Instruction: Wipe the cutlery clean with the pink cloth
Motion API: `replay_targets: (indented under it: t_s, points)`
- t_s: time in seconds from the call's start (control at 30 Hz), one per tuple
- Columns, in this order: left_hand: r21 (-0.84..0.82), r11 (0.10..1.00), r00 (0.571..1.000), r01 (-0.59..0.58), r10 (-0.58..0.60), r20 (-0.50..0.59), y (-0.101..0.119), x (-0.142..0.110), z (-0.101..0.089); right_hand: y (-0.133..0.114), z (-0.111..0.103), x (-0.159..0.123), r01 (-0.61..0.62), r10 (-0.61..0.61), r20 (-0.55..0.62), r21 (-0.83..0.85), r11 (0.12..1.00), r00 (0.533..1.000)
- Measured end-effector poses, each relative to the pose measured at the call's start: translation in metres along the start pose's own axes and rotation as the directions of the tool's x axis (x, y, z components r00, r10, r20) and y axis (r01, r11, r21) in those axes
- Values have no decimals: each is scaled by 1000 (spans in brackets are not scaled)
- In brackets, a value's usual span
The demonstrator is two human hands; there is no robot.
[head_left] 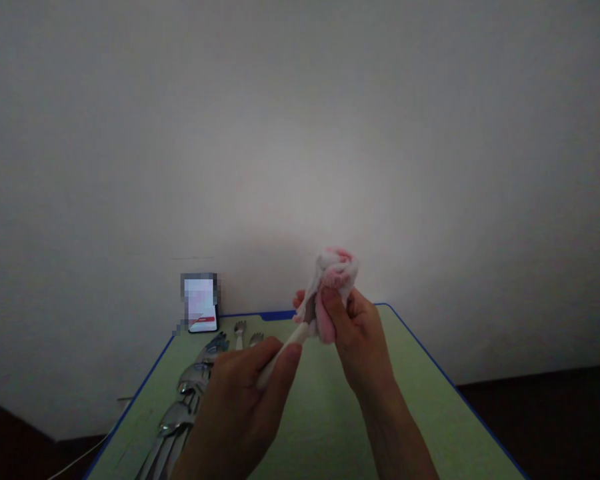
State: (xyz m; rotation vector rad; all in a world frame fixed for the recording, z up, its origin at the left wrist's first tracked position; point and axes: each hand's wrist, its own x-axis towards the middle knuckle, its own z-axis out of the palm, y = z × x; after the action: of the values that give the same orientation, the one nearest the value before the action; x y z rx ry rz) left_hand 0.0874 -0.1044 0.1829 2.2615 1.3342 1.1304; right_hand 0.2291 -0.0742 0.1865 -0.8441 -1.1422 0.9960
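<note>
Grips a white-handled metal utensil (299, 335) in the curled left hand (247, 390), pinching a fluffy pink-and-white cloth (337, 275) around its far end with the right hand (357, 337), above the pale-green blue-edged table (327, 417).

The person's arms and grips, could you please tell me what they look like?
The left grip and right grip are bare, without gloves; no ring or watch shows. The right forearm is bare to the picture's edge, with no sleeve in view.

Has spoons (177, 417) at left on the table (330, 413), forks (239, 327) and phone (200, 303) behind them, cloth (325, 320) to the right, wall (300, 167) beyond.
</note>
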Motion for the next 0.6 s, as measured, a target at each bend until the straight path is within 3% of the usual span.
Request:
replay_targets:
  t_s: [0.13, 0.33, 0.43, 0.53, 0.6]
  points:
    - [-3, 1000, 1000, -13, 14, 11, -1, 2, 8, 8, 11, 2, 14, -7, -123, 61, 998, 992]
    - [15, 999, 993, 28, -30, 113, -10, 7, 2, 5, -6, 6, -41, 40, 24, 56, 998, 999]
    - [-4, 996, 989, 92, -91, 113, -14, 8, -4, 3, -13, 5, -49, 47, 91, 21, 999, 995]
    - [-39, 991, 986, 125, -120, 113, -14, 9, -5, 6, -13, 4, -47, 46, 80, 21, 999, 996]
    - [-57, 990, 987, 129, -123, 108, -12, 8, -4, 8, -12, 6, -49, 48, 10, 60, 997, 999]
